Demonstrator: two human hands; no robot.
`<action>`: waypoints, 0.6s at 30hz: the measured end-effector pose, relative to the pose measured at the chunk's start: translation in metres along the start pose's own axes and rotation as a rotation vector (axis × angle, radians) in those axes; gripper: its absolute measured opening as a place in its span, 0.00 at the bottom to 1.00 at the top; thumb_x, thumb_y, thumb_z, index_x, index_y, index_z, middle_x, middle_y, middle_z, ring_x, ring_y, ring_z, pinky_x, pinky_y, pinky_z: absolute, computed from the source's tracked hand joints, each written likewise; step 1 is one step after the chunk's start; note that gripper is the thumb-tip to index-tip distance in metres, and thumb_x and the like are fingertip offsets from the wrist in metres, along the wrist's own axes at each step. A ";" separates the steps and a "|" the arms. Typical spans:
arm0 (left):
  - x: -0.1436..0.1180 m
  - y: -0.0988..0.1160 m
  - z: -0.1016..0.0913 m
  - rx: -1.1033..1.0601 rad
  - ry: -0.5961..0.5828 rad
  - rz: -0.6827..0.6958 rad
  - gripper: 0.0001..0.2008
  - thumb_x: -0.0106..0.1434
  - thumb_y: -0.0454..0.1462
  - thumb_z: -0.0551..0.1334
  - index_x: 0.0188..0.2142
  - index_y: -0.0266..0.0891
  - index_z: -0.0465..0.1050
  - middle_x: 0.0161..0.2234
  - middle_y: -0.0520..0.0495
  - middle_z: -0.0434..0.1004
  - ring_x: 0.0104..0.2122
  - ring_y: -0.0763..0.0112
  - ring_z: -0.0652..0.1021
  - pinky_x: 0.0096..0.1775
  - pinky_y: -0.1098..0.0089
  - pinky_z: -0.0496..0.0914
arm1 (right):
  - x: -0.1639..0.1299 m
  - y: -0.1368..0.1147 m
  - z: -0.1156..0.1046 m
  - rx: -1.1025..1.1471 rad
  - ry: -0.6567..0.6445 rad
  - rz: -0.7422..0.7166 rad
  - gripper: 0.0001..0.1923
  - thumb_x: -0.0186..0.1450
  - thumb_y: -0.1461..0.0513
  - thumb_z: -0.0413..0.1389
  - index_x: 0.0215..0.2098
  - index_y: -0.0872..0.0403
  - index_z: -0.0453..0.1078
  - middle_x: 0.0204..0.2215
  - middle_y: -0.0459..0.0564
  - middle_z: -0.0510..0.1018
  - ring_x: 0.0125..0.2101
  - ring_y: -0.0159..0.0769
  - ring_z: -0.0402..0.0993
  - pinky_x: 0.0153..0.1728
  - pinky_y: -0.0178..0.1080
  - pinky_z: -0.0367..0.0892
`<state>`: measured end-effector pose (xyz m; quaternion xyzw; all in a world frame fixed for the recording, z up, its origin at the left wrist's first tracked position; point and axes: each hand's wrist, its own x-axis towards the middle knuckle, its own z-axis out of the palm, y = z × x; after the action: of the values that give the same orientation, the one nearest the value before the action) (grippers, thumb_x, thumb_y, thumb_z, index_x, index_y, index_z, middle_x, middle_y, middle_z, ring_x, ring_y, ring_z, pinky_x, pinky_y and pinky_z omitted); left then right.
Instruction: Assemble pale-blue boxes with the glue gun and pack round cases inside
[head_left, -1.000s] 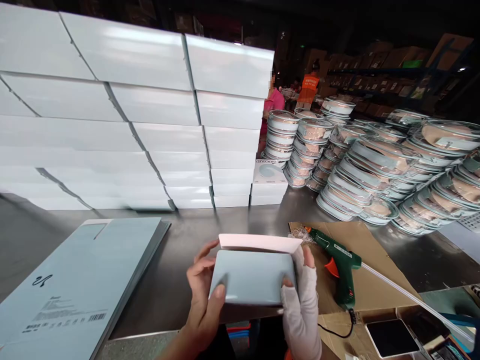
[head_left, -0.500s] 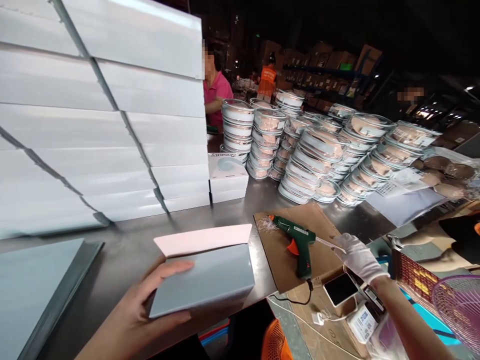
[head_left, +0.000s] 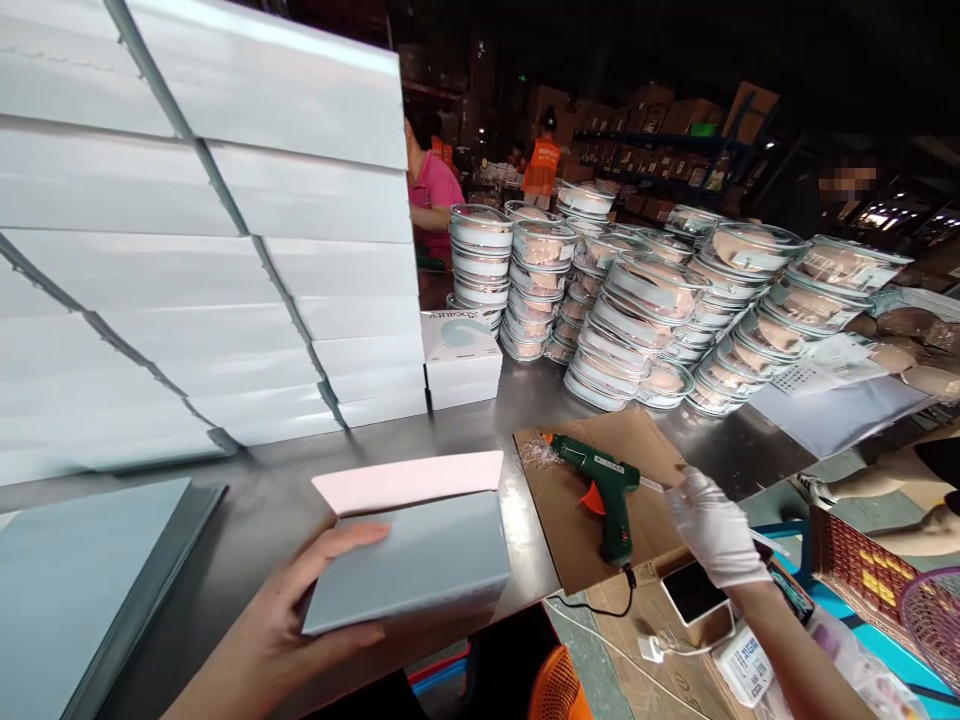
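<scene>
Pale blue in the head view, the box (head_left: 412, 565) was left of the glue gun (head_left: 613, 495), with its pink flap (head_left: 412, 482) raised. The left hand (head_left: 289, 600) clasped the box, fingers across its top face. The gloved right hand (head_left: 716, 525), right of the glue gun, narrowly gripped the glue stick (head_left: 651, 485) at the gun's rear. Cardboard (head_left: 551, 520) lay under the gun; stacked clear containers (head_left: 626, 310) stood beyond it.

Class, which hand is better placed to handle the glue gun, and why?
Likely the right hand: it holds the stick of the glue gun, while the left hand grips the blue box.
</scene>
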<state>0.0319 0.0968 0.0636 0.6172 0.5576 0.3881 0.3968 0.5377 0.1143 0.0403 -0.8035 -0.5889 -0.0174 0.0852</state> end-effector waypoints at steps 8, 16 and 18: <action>0.003 0.002 0.002 0.006 0.006 0.025 0.22 0.52 0.49 0.74 0.47 0.52 0.81 0.50 0.49 0.80 0.46 0.57 0.81 0.43 0.71 0.75 | -0.024 -0.064 0.029 0.769 -0.481 0.191 0.24 0.71 0.44 0.55 0.29 0.54 0.70 0.19 0.39 0.72 0.17 0.27 0.68 0.22 0.34 0.68; 0.015 0.016 0.015 -0.082 0.024 0.066 0.19 0.56 0.44 0.70 0.48 0.51 0.81 0.56 0.47 0.76 0.44 0.59 0.81 0.22 0.78 0.68 | -0.038 -0.102 -0.008 1.484 -0.367 -0.031 0.37 0.56 0.31 0.46 0.40 0.49 0.77 0.38 0.58 0.84 0.43 0.51 0.83 0.39 0.51 0.77; 0.021 0.022 0.017 -0.063 0.038 0.104 0.18 0.57 0.42 0.69 0.48 0.49 0.81 0.55 0.46 0.76 0.46 0.59 0.81 0.31 0.75 0.73 | -0.033 -0.120 -0.016 1.571 -0.382 -0.103 0.39 0.53 0.30 0.50 0.42 0.49 0.78 0.39 0.59 0.85 0.46 0.55 0.82 0.40 0.54 0.78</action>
<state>0.0581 0.1158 0.0781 0.6251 0.5197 0.4372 0.3848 0.4151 0.1158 0.0655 -0.4702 -0.4699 0.5350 0.5214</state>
